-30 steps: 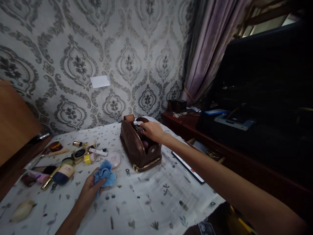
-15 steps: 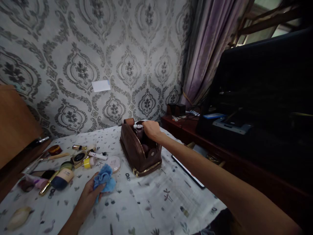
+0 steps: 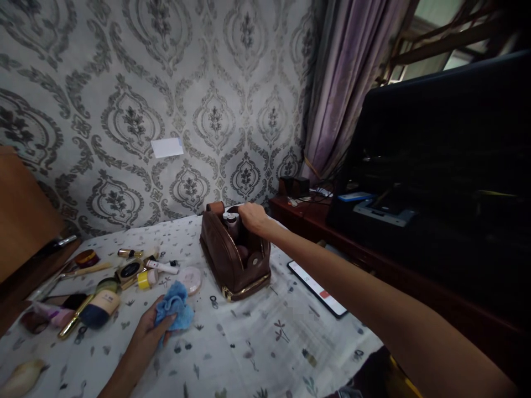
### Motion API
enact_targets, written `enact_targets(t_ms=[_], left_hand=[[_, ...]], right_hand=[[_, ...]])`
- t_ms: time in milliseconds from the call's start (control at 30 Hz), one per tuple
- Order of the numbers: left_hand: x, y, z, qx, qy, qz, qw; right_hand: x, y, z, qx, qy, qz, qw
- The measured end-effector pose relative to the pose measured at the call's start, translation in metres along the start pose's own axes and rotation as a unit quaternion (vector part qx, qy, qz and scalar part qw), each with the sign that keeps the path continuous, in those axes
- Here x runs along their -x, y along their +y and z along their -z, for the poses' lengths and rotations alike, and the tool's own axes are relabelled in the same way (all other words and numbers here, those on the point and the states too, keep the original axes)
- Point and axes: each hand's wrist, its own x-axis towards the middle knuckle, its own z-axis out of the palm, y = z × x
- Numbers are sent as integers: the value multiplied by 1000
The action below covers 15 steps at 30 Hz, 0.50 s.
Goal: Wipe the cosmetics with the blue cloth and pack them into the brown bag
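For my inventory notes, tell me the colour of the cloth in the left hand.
The cloth is light blue; the head view shows it best.

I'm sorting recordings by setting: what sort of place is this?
Probably a room in a home: patterned wallpaper, a purple curtain and cosmetics on a printed tablecloth.

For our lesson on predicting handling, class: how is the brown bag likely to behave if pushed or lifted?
The brown bag probably holds its shape, since its near side stands up untouched. If tilted, the containers inside could spill from its open top. Pushed, it may drag the creased tablecloth along.
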Motion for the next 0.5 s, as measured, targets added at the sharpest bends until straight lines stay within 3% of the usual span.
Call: enact_targets(t_ms=[367, 500], left_hand=[[-8, -12, 3, 16, -5, -6, 1000], [-10, -15, 4, 17, -23, -21, 999]], right_hand=[[18, -7, 3, -52, 79, -3, 995], [48, -35, 0, -167, 181, 84, 966]])
